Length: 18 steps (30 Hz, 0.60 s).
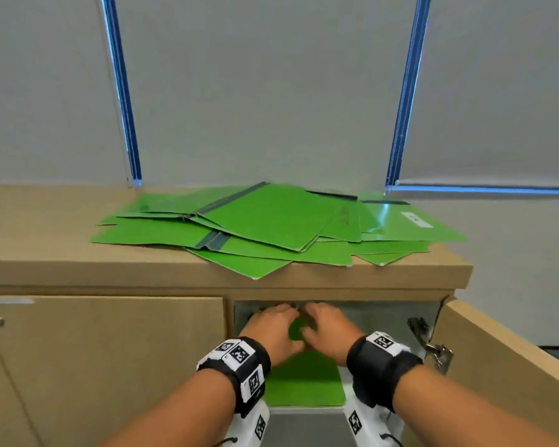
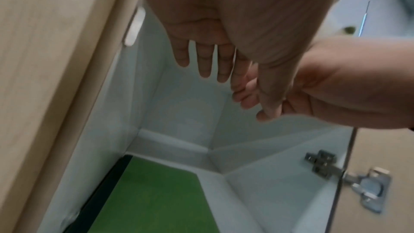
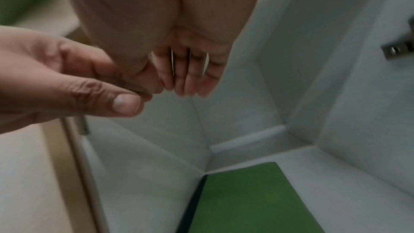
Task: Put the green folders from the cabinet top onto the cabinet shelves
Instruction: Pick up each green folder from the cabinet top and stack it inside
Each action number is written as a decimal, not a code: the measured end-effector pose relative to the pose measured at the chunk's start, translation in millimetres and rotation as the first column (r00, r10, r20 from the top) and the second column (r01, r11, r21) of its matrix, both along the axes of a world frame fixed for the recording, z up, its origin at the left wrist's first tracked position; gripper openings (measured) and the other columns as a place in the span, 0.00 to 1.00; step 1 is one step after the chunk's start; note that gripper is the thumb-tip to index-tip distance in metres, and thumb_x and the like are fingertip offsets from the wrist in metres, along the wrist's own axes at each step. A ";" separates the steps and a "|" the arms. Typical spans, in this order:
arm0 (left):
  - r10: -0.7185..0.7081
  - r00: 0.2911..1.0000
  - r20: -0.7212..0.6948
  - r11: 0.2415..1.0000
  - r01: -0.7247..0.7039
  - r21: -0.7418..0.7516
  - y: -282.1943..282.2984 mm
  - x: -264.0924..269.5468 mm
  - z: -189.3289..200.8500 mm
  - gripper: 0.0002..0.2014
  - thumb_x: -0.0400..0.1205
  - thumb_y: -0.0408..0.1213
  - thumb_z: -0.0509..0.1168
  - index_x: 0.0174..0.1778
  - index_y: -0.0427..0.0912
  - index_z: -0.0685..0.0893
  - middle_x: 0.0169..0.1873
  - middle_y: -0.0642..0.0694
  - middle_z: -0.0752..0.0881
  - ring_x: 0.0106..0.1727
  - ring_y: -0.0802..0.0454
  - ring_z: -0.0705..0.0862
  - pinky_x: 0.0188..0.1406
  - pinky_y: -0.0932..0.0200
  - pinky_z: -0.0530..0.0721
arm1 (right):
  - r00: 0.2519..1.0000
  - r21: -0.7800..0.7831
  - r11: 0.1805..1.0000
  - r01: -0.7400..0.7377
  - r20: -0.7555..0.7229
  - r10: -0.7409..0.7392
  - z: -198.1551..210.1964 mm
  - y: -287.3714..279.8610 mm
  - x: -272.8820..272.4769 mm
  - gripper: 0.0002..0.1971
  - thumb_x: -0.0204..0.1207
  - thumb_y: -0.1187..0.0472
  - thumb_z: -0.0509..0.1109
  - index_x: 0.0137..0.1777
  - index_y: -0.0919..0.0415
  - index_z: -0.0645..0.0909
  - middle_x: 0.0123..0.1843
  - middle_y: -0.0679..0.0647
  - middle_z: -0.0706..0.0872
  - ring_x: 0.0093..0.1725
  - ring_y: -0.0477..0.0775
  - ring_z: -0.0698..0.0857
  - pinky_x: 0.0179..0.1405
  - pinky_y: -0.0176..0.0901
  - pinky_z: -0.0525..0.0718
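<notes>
A loose pile of several green folders [image 1: 271,224] lies on the wooden cabinet top [image 1: 46,240]. Below it the right compartment stands open. One green folder [image 1: 304,382] lies flat on the white shelf [image 2: 257,192] inside, against the left wall, also seen in the wrist views [image 2: 152,198] [image 3: 251,201]. My left hand [image 1: 273,321] and right hand [image 1: 328,321] hover side by side above that folder, inside the opening. The left fingers [image 2: 205,63] and the right fingers [image 3: 190,81] hang straight and hold nothing. The two hands nearly touch at the thumbs.
The left cabinet door [image 1: 104,366] is closed. The right door [image 1: 504,366] is swung open toward me, with a metal hinge [image 1: 433,350] on its inner side. A grey wall with blue strips [image 1: 123,91] rises behind the cabinet.
</notes>
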<state>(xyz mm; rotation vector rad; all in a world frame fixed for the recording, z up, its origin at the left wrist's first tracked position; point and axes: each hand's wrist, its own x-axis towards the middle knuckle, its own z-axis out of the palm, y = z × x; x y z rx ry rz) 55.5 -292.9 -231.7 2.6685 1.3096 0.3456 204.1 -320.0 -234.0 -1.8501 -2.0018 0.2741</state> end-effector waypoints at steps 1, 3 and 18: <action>-0.010 1.000 0.004 1.000 0.010 0.001 -5.3 -3.3 13.8 0.28 0.74 0.52 0.69 0.70 0.47 0.77 0.67 0.46 0.80 0.67 0.46 0.79 0.68 0.49 0.76 | 0.999 -0.022 0.999 -0.034 0.026 0.034 11.7 -8.2 -4.8 0.17 0.75 0.61 0.64 0.64 0.60 0.80 0.62 0.59 0.83 0.63 0.59 0.81 0.57 0.40 0.76; -0.024 1.000 -0.007 1.000 0.024 -0.018 -15.9 -8.3 40.5 0.25 0.73 0.52 0.69 0.65 0.47 0.80 0.62 0.47 0.83 0.62 0.46 0.82 0.63 0.50 0.80 | 0.996 -0.020 0.997 -0.069 0.053 0.070 33.8 -21.5 -10.1 0.17 0.76 0.62 0.62 0.64 0.61 0.80 0.63 0.59 0.83 0.63 0.58 0.81 0.59 0.39 0.75; 0.155 0.981 0.120 0.971 -0.174 0.164 -6.8 -5.8 180.6 0.17 0.81 0.45 0.60 0.60 0.43 0.85 0.57 0.41 0.87 0.59 0.42 0.84 0.55 0.53 0.82 | 0.697 -0.045 0.997 0.059 -0.714 -0.073 184.1 -19.0 7.6 0.05 0.78 0.70 0.60 0.46 0.65 0.77 0.37 0.59 0.77 0.33 0.54 0.77 0.27 0.38 0.79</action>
